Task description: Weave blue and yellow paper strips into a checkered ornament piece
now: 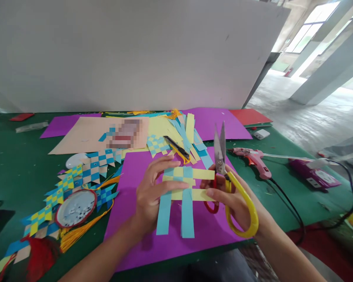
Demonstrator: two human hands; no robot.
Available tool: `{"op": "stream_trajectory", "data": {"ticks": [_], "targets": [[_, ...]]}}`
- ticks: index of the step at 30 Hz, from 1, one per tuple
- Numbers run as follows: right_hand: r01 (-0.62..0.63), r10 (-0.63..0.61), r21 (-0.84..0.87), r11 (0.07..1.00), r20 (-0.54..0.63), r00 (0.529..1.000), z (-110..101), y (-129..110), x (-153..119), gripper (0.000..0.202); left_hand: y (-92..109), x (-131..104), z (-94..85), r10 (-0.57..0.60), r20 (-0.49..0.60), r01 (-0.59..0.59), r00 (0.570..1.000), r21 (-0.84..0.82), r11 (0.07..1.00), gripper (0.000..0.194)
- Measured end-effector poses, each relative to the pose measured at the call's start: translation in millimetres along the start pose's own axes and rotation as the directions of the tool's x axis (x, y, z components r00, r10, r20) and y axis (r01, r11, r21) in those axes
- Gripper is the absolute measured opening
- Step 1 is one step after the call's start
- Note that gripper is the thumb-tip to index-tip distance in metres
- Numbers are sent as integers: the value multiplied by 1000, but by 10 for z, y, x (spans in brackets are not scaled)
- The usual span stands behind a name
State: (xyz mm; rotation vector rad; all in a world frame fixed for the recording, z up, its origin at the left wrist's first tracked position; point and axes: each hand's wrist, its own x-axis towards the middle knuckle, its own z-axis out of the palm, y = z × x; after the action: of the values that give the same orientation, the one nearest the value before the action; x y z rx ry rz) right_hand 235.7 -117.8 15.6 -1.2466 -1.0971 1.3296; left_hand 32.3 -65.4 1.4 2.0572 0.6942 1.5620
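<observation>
Your left grip [149, 194] pinches the woven piece of paper strips [187, 201] between thumb and fingers at its left side, holding it over the purple sheet [170, 250]. Its blue strips extend toward you and its yellow strips point right. Your right grip [235, 199] is closed around the scissors [220, 162], blades upward, and its thumb touches the lower yellow strip's end. Beyond the piece lies a utility knife [178, 146]; to the right, a pink glue gun [255, 159] rests on the green tabletop [11, 156].

Adapter [261, 134] lies behind glue gun [255, 158]; windows [302, 38] beyond.
</observation>
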Motion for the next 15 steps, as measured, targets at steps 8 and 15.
{"op": "stream_trajectory", "data": {"ticks": [8, 15], "targets": [[82, -81, 10, 997, -56, 995, 99, -70, 31, 32, 56, 112, 62, -766, 147, 735, 626, -440, 516, 50], [147, -155, -71, 987, -120, 981, 104, -8, 110, 34, 26, 82, 91, -784, 366, 843, 502, -410, 349, 41]]}}
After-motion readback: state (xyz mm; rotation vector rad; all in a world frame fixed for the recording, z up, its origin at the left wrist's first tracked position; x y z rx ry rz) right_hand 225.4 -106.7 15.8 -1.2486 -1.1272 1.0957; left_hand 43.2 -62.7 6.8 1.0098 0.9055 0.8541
